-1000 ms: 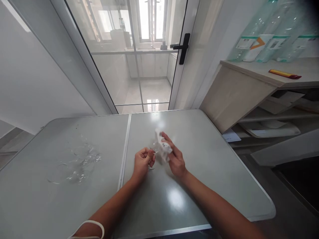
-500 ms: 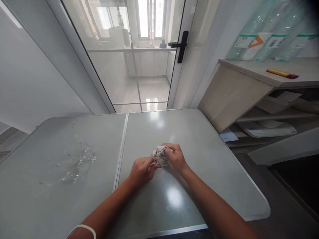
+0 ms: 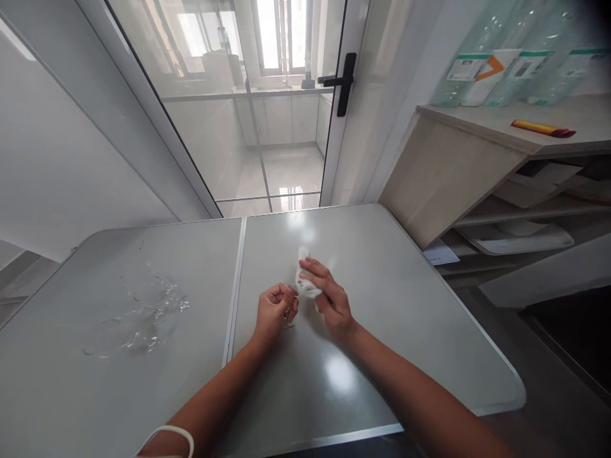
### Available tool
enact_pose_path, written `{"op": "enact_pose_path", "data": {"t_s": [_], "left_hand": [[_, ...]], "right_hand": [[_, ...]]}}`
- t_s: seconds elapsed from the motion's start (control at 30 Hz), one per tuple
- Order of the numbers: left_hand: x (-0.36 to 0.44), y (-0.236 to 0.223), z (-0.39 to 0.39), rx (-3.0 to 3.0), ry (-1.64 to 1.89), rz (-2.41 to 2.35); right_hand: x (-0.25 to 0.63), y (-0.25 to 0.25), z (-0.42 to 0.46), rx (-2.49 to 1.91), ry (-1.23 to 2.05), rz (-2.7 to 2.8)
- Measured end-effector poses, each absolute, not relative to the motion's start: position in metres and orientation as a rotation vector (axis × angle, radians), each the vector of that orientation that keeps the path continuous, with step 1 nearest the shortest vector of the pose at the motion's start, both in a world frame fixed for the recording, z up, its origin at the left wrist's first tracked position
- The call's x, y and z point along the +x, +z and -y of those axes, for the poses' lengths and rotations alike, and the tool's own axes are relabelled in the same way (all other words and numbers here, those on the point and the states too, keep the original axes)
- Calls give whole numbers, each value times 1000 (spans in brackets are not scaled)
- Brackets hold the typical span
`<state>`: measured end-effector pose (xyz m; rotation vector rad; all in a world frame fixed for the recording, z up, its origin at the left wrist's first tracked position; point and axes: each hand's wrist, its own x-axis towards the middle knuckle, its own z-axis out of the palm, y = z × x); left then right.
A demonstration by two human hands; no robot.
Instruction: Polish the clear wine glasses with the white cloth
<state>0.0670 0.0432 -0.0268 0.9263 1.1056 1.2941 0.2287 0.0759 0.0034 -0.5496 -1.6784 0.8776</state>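
My right hand (image 3: 331, 302) is closed around a crumpled white cloth (image 3: 304, 286), whose upper end sticks out past the fingers. Just to its left, my left hand (image 3: 275, 310) is pinched on a small clear piece, mostly covered by the fingers; a thin clear edge (image 3: 289, 326) shows below them. Cloth and left fingertips meet or nearly meet above the grey table (image 3: 372, 375). What the clear piece is cannot be made out.
Several clear, shiny pieces (image 3: 160, 312) lie spread over the table's left half. A metal seam (image 3: 233, 292) divides the tabletop. Behind stands a glass door with a black handle (image 3: 344, 84). Right of the table, a wooden shelf (image 3: 424, 159) carries large plastic bottles (image 3: 496, 76) and a yellow-red packet (image 3: 543, 128).
My right hand has turned, and the cloth now points upward, away from me. The clear round piece seen between the hands is now mostly hidden by my left fingers. The view has shifted slightly.
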Motion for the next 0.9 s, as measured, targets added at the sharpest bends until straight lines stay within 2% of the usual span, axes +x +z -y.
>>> {"op": "enact_pose_path", "data": {"t_s": [0.1, 0.2, 0.3, 0.4, 0.53, 0.63, 0.77, 0.9], "left_hand": [[62, -26, -39, 1203, 1326, -1279], [55, -25, -33, 1779, 1325, -1511], [49, -25, -33, 2348, 1259, -1494], [44, -27, -35, 2622, 1147, -1321], [45, -32, -34, 2344, 1229, -1380], [53, -31, -33, 1908, 1302, -1425], [64, -29, -38, 1377, 1323, -1320], [63, -28, -44, 1070, 1327, -1266]], "right_hand": [[231, 1, -81, -454, 455, 2070], [230, 3, -83, -506, 292, 2156], [230, 5, -83, -747, 473, 2109], [233, 6, -84, -889, 916, 1930], [235, 4, -86, -750, 1627, 1284], [230, 1, -87, -630, 1871, 879], [223, 2, -86, -615, 1826, 776], [226, 4, -81, -646, 1416, 1034]]}}
